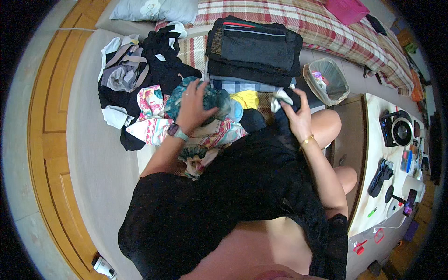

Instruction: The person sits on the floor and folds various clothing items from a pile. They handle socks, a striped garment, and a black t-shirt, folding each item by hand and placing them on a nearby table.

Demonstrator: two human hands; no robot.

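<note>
My left hand (pixel 194 110), with a watch at its wrist, is spread over a crumpled teal patterned garment (pixel 175 101). Its fingertips look slightly blurred, and I cannot tell whether they press on the cloth. Between the thumb and fingers of my right hand (pixel 300 113) is a small bundled black-and-white cloth (pixel 282 99), perhaps a sock. Around my left hand lie a white garment with coloured patterns (pixel 217 133), a pink floral cloth (pixel 151 99) and a yellow cloth (pixel 245 99). Dark folded clothes (pixel 257 47) are stacked beyond both hands.
A heap of black and grey clothes (pixel 126 73) covers the sofa (pixel 98 168) at left. To the right stand a lined waste bin (pixel 336 87) and a table (pixel 364 206) holding dark socks (pixel 380 177) and a phone on a stand (pixel 409 203). A pillow (pixel 168 10) lies at the far end.
</note>
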